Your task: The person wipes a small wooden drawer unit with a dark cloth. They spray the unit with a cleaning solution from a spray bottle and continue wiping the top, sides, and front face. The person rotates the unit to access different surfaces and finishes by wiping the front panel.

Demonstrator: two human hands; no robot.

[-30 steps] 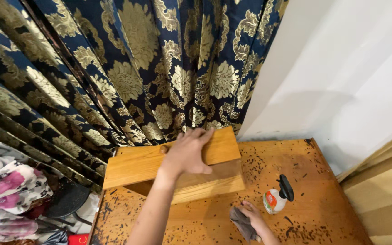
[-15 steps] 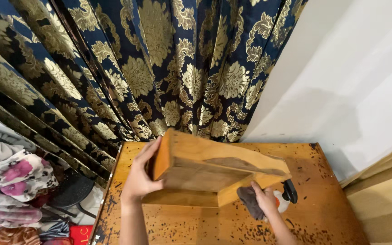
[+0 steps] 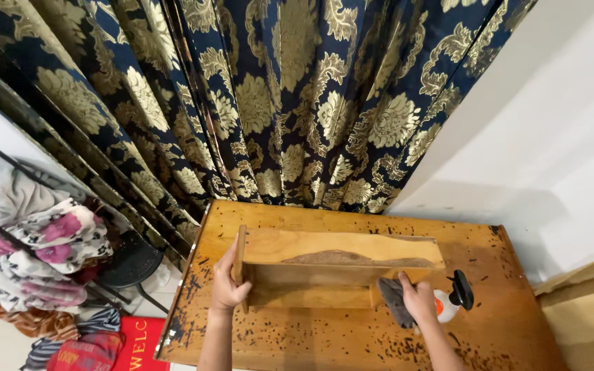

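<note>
A small wooden shelf (image 3: 338, 264) stands on a worn wooden table (image 3: 297, 343) speckled with black marks. My left hand (image 3: 228, 282) grips the shelf's left end panel. My right hand (image 3: 417, 299) holds a dark grey cloth (image 3: 393, 302) pressed against the shelf's right end. Just right of that hand stands a clear spray bottle (image 3: 452, 301) with a black trigger and an orange label, partly hidden by my fingers.
Navy curtains with gold flowers (image 3: 276, 103) hang behind the table, and a white wall (image 3: 551, 137) is at the right. Left of the table, clothes (image 3: 42, 254) hang over a dark rack. A red mat (image 3: 125, 350) lies on the floor below.
The shelf was turned from lying under my left palm to standing with its open side toward me. My left hand shifted to its left end, and my right hand with the cloth rose to its right end.
</note>
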